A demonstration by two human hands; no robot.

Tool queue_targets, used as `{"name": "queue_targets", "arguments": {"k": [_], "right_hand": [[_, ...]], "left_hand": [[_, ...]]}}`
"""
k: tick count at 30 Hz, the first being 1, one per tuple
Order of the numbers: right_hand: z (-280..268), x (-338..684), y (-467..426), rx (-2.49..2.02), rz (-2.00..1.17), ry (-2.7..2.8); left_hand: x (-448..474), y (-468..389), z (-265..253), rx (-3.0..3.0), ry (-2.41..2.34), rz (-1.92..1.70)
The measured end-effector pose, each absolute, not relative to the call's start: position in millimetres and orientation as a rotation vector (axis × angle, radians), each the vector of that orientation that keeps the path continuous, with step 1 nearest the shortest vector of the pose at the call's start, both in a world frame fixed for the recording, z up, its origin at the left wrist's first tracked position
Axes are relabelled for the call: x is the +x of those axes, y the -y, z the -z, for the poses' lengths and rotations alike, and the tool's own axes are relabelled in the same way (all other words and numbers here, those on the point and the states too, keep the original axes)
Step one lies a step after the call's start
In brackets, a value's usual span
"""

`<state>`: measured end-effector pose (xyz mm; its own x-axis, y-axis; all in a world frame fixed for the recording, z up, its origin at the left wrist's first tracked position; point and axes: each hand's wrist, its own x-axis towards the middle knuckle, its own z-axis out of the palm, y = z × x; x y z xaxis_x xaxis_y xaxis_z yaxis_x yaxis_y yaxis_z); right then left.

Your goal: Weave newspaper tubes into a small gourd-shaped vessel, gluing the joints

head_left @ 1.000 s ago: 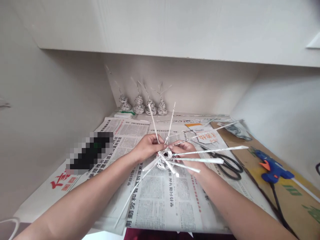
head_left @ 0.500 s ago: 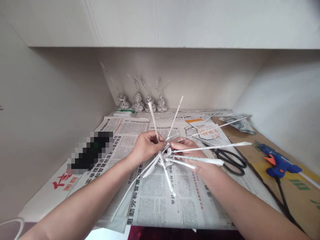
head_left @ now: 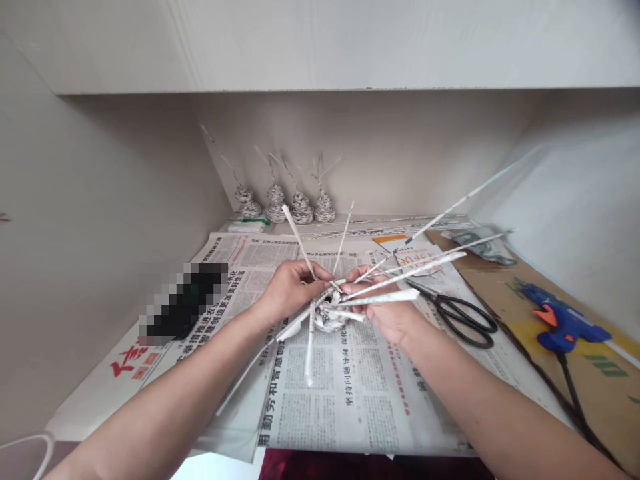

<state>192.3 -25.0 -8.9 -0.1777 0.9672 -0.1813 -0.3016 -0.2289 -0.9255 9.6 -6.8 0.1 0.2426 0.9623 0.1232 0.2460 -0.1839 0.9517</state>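
Observation:
A small woven piece of rolled newspaper strips (head_left: 330, 323) sits between my hands above the newspaper, with several stiff paper strips radiating from its dark central opening. My left hand (head_left: 293, 293) is closed at its upper left side, thumb and index finger pinching a paper strip by the rim. On the other side, my right hand (head_left: 385, 307) is closed, its thumb and fingers pinching a long thin paper strip (head_left: 440, 215) that slants up to the right. Other strips cross in front of the right fingers and partly hide them.
Newspaper sheets (head_left: 310, 420) cover the tabletop. Black-handled scissors (head_left: 463, 320) lie right of my hands; a blue glue gun (head_left: 567, 323) rests on cardboard (head_left: 600, 400). Several woven gourd shapes (head_left: 302, 208) stand along the back. A dark pixelated item (head_left: 185, 303) lies left, and a panel (head_left: 320, 47) overhangs.
The woven piece has turned, swinging its front strip leftward. A long strip now rises from my right fingers toward the upper right. My left hand stays nearly in place.

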Motion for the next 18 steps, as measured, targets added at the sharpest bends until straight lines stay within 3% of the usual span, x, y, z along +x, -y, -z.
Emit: {"name": "queue_targets", "arguments": {"k": [12, 18], "right_hand": [[12.8, 195.2, 26.6, -1.080, -1.276, 1.315], [10.2, 193.6, 29.5, -1.106, -1.333, 1.243]], "left_hand": [[5.1, -0.6, 0.6, 1.304, -1.090, -0.989], [14.2, 4.5, -2.2, 1.002, -1.085, -1.068]]}}
